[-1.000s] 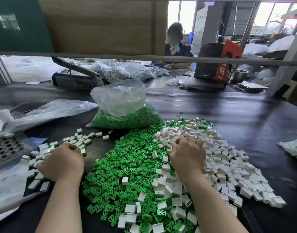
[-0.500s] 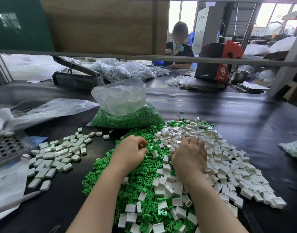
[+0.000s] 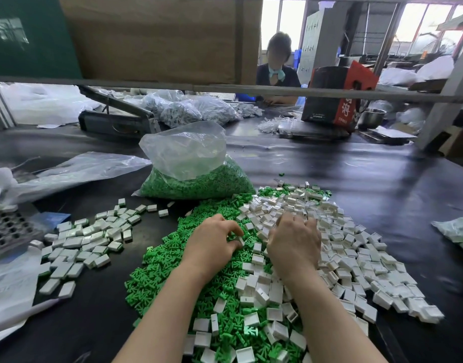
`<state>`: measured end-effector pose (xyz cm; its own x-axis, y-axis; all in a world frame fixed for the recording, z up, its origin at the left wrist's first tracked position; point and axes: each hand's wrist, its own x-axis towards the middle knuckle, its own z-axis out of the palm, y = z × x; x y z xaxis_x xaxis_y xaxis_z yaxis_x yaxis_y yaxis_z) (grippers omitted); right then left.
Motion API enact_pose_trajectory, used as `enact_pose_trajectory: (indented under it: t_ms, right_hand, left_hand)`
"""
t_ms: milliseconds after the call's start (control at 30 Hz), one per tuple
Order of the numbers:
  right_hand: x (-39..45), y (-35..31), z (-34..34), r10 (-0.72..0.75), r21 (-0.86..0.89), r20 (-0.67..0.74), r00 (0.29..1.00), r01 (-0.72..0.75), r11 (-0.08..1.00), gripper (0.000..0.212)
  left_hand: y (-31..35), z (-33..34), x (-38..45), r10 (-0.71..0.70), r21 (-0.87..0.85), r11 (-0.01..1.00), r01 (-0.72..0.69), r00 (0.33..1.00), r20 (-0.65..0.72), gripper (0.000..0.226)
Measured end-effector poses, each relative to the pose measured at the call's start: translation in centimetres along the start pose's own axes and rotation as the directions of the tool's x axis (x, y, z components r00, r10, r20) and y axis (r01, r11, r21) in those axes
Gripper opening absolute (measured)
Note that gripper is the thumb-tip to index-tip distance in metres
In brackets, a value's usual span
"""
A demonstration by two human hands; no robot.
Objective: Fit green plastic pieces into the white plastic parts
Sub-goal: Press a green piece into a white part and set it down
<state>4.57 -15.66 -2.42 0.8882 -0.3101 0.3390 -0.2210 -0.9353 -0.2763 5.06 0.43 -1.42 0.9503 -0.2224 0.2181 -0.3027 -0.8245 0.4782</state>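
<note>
A heap of loose green plastic pieces [image 3: 170, 265] lies in front of me, merging on its right into a heap of white plastic parts [image 3: 356, 247]. My left hand [image 3: 212, 244] sits on the seam between the two heaps, thumb and fingers curled and pinching a small green piece at its fingertips. My right hand [image 3: 294, 242] rests palm down on the white heap with its fingers curled round a white part that is mostly hidden under them. A separate pile of fitted white parts [image 3: 89, 239] lies to the left.
A clear bag of green pieces [image 3: 199, 184] stands behind the heaps. A perforated metal tray [image 3: 5, 231] and flat plastic bags [image 3: 68, 171] lie at the left, another bag [image 3: 458, 231] at the right edge. A person [image 3: 277, 74] works across the black table [image 3: 356, 179].
My left hand swung from the left pile of fitted parts to the middle and now pinches at the green heap. My right hand stayed on the white heap.
</note>
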Motion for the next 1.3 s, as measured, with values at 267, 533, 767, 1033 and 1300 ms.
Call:
enact_pose_trajectory:
  t_ms: [267,533,767,1033,1300]
  right_hand:
    - [-0.1,-1.0,-0.2,-0.311,0.243,0.024,0.95,0.296,0.924,0.022]
    - [-0.7,-1.6,-0.4,-0.375,0.171,0.201,0.905,0.345,0.923,0.026]
    - [-0.6,-1.2,-0.1,-0.365,0.247,0.091,0.927,0.334,0.91,0.017]
    - [0.0,-1.0,-1.3,-0.192,0.862,0.111,0.975,0.001,0.507,0.012]
    - [0.0,-1.0,-2.2,-0.175,0.969,0.236,0.956,-0.218,0.112,0.011]
  left_hand:
    - [-0.7,-0.3,0.4,-0.135,-0.387,0.919,0.072,0.981,-0.14,0.007]
    - [-0.6,-1.1,0.5,-0.185,-0.91,0.406,0.088,0.983,0.013,0.032]
    - [-0.5,-1.0,0.5,-0.172,-0.925,0.371,0.083,0.985,0.02,0.032]
    - [-1.0,-0.8,0.6,-0.259,-0.919,0.381,0.098,0.966,-0.004,0.013]
    - [-1.0,-0.7,0.9,-0.278,-0.95,0.279,0.141,0.959,0.06,0.008]
